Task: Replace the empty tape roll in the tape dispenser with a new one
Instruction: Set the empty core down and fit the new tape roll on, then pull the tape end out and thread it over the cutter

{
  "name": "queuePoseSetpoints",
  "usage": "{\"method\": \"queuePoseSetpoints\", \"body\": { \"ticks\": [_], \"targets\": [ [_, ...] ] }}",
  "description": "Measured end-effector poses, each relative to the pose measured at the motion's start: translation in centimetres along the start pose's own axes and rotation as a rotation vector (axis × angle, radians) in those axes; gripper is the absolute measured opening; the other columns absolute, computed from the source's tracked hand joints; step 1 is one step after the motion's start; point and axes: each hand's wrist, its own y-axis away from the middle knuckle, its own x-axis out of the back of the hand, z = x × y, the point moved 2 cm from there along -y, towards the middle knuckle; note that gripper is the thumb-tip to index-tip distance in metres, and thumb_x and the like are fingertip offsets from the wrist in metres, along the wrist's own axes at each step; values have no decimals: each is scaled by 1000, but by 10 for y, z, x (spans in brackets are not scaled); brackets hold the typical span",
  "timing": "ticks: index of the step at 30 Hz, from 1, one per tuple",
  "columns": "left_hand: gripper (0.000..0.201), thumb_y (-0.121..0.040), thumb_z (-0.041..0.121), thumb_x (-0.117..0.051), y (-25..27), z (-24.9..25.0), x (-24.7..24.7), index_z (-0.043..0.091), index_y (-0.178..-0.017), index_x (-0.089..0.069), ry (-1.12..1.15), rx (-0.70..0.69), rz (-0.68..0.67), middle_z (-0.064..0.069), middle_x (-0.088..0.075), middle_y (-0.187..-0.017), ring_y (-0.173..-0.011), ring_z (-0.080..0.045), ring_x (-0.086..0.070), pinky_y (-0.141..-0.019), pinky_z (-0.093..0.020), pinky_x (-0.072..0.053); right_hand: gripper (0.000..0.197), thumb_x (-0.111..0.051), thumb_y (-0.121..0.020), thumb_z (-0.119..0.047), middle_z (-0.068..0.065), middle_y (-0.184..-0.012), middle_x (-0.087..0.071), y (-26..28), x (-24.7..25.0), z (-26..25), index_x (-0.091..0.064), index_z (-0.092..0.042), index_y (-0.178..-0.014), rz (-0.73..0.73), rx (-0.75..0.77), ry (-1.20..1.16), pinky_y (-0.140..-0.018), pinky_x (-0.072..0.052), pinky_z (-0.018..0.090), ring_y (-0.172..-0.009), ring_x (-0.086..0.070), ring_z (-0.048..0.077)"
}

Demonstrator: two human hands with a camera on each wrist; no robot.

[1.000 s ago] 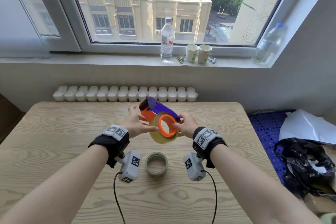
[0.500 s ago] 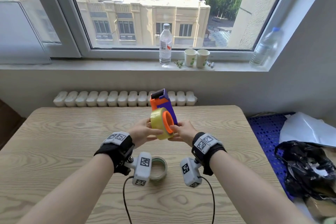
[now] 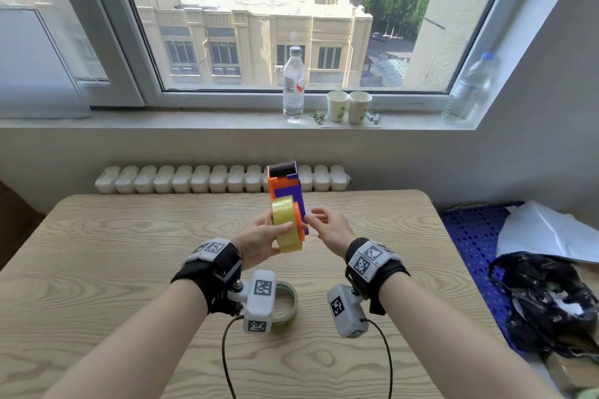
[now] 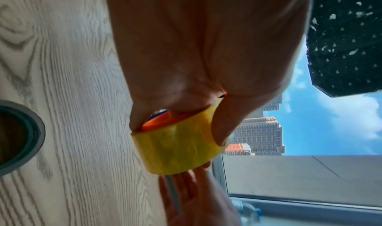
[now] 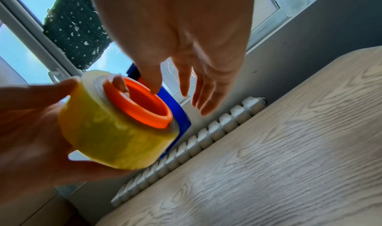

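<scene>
Head view, left hand (image 3: 259,241): the new tape roll (image 3: 287,225) is gripped round its outer face, thumb on the near side and fingers (image 5: 119,82) reaching over the far rim; roll and dispenser are held up off the table (image 3: 97,269).
Right hand (image 3: 330,225): nothing is held; the fingers are spread and relaxed just beside the orange hub (image 5: 142,105), apparently not touching it.
Tape roll, handling: it is judged light and stiff, with a smooth, glossy wrap that may slip under a loose grip; the outer band is the natural hold, as squeezing the sides does nothing useful.
Tape roll, position: it is seated on the orange hub, with a thin strip of core showing at the rim in the right wrist view, so full seating cannot be confirmed.
Tape dispenser (image 3: 287,186): the orange and purple body stands upright, roller end uppermost; rigid plastic is assumed, best taken by the frame and away from the cutter end.
Empty tape roll (image 3: 287,301): it lies flat on the table below the left wrist, well apart from the dispenser.
</scene>
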Motion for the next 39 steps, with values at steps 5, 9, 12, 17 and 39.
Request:
{"method": "queuePoseSetpoints", "body": {
  "ticks": [5,9,12,17,39],
  "targets": [
    [38,-93,11,-49,0,-2,-2,7,-130,-44,-99,-1,78,-9,-66,-99,-92,-21,-64,-77,-32,-50,31,-51,-92,-31,2,-100,-63,8,4,-23,-58,-7,-110,2,124,-160,-87,-49,35,-97,-60,18],
    [38,-95,18,-46,1,-2,-3,5,-130,-43,-156,-15,99,-11,-63,-98,-88,-20,-63,-70,-28,-51,37,-63,-85,-30,11,-105,-66,8,-3,-26,-56,-7,-114,-103,104,-102,-84,-53,37,-97,-64,22],
    [39,-96,23,-43,2,0,-5,4,-130,-43,-182,-43,120,-11,-63,-95,-84,-19,-62,-68,-25,-53,42,-68,-81,-25,16,-106,-66,7,-5,-24,-54,-7,-116,-75,122,-102,-84,-55,38,-97,-65,26],
    [26,-97,25,-37,3,3,-11,13,-118,-46,-207,-106,160,-6,-62,-90,-76,-15,-61,-60,-19,-54,44,-66,-83,-28,16,-101,-68,5,-7,-24,-52,-6,-118,-60,110,-153,-77,-54,33,-86,-67,22],
    [48,-83,5,-63,7,-4,-3,8,-128,-46,-352,-39,110,-10,-63,-99,-80,-15,-65,-70,-26,-52,11,-65,-83,-18,2,-80,-68,6,-7,-21,-71,-9,-87,264,198,24,-74,-50,28,-75,-61,14]
  ]
}}
